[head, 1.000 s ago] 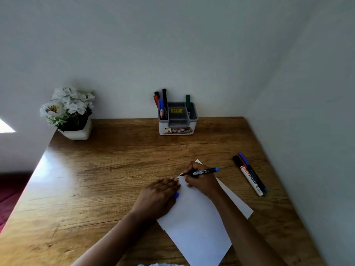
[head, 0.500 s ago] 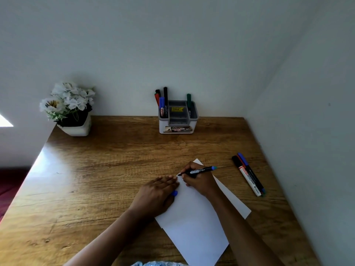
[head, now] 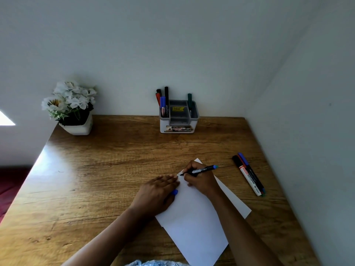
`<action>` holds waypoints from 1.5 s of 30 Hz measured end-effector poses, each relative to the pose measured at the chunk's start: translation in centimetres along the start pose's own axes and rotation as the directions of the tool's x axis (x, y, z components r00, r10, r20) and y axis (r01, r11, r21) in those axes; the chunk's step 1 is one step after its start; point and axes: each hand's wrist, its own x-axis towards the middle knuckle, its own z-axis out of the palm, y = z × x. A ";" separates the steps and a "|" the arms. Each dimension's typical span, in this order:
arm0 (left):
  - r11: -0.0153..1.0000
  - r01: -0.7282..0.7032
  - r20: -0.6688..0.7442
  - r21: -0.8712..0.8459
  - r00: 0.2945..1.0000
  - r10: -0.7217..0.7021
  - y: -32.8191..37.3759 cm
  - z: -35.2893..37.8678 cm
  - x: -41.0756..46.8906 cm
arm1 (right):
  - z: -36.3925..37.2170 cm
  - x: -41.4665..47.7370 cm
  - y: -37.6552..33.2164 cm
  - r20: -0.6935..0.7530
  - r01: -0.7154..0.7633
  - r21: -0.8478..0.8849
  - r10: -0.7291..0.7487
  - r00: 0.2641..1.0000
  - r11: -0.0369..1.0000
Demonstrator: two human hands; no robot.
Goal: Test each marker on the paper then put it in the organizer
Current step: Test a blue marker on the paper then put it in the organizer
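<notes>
One sheet of white paper point(head: 192, 217) lies on a wooden table point(head: 115, 160). The left hand point(head: 155, 194) presses it flat, fingers straight and together, with one blue cap point(head: 174, 192) peeking from beneath. The right hand point(head: 199, 181) pinches one black marker point(head: 201, 170), its tip on the sheet's far corner. At the back, one organizer point(head: 178, 129) holds five markers: four on its left and one green on its right. Its yellow sticker point(head: 177, 108) is unreadable. Loose markers point(head: 249, 176) lie touching at the right, showing two caps. One flower pot point(head: 76, 127) stands far left.

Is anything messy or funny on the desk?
Nothing spilled or broken. The paper lies crooked on the desk, and loose markers lie flat at its right side, not in the organizer.
</notes>
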 end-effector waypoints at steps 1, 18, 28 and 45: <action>1.000 0.000 -0.002 0.002 1.000 0.000 0.0 0.0 0.0 | 0.0 0.0 0.0 0.000 0.002 0.000 -0.002 1.000 1.000; 1.000 0.006 0.006 0.008 1.000 -0.006 0.1 -0.1 0.1 | 0.0 0.4 0.3 -0.005 -0.028 0.064 0.029 1.000 0.998; 1.000 -0.006 -0.008 0.004 1.000 0.006 0.2 -0.4 0.1 | 0.1 0.5 0.3 -0.003 -0.032 0.030 0.032 0.999 0.999; 1.000 0.002 -0.008 -0.015 1.000 -0.002 0.5 -0.7 0.1 | 0.2 0.3 0.3 -0.033 -0.040 0.053 0.041 0.999 0.998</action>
